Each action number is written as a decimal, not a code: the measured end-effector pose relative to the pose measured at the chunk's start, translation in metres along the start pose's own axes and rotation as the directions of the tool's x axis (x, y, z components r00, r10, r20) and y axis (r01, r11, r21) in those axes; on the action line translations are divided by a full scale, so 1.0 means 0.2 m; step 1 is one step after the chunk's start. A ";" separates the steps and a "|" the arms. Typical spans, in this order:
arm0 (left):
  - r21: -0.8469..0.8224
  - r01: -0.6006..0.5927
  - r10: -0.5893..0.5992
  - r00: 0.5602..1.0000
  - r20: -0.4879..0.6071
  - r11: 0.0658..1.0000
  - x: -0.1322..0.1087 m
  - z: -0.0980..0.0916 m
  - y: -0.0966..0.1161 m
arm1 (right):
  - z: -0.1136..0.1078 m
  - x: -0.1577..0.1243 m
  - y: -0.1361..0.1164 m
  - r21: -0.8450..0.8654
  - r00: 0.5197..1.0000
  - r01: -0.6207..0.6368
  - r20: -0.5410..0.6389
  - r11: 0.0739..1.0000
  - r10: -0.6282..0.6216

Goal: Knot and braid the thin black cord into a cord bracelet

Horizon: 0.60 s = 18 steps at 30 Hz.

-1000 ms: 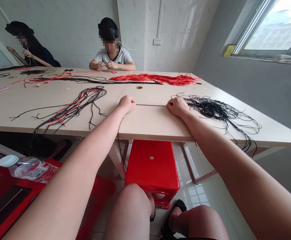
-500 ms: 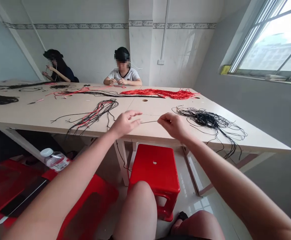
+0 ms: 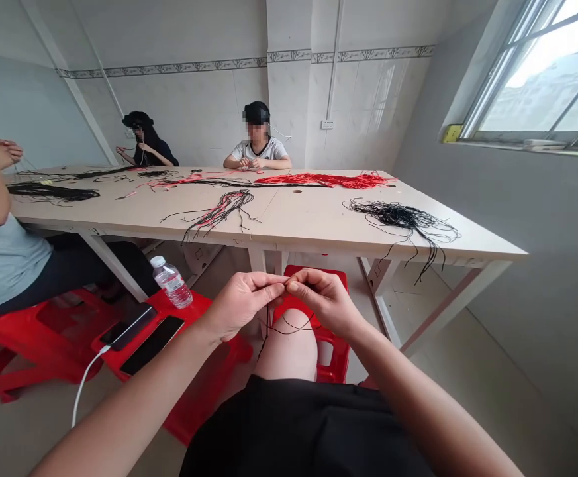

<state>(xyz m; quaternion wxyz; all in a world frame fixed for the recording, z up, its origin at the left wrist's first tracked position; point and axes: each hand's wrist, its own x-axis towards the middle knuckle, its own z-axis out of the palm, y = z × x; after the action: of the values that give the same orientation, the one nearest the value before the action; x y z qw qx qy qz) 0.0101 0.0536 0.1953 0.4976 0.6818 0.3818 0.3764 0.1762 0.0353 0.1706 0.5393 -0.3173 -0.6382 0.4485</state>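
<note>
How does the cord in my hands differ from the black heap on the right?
The held cord shows few strands; the black heap, many, tangled. The held cord hangs from the left hand and right hand; the black heap lies mostly on the table. Both look dark.

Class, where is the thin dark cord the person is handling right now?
In the head view, the thin dark cord is pinched by the left hand and right hand, just below centre, its strands hanging near the knee.

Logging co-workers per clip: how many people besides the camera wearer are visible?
3: a first person at the left edge, partly cropped; a second person in dark clothing and a third person in a light shirt, both beyond the table.
</note>
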 end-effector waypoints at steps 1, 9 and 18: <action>0.009 0.000 0.000 1.000 -0.015 1.000 -0.02 0.01 0.00 | 0.01 -0.02 0.00 -0.006 1.000 0.002 -0.009 1.000 -0.002; 0.259 -0.091 0.128 0.983 -0.128 0.962 -0.09 0.06 0.01 | 0.03 -0.07 0.02 -0.003 0.999 -0.006 -0.042 1.000 0.006; 0.357 -0.125 0.157 0.986 -0.061 0.926 -0.06 0.06 -0.03 | 0.02 -0.09 0.06 -0.119 0.999 0.025 -0.036 0.993 -0.030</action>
<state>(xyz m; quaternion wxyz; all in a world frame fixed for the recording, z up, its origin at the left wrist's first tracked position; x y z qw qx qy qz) 0.0144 0.0402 0.1845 0.3219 0.7681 0.4147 0.3668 0.1752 0.0230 0.1514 0.5376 -0.3482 -0.6577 0.3964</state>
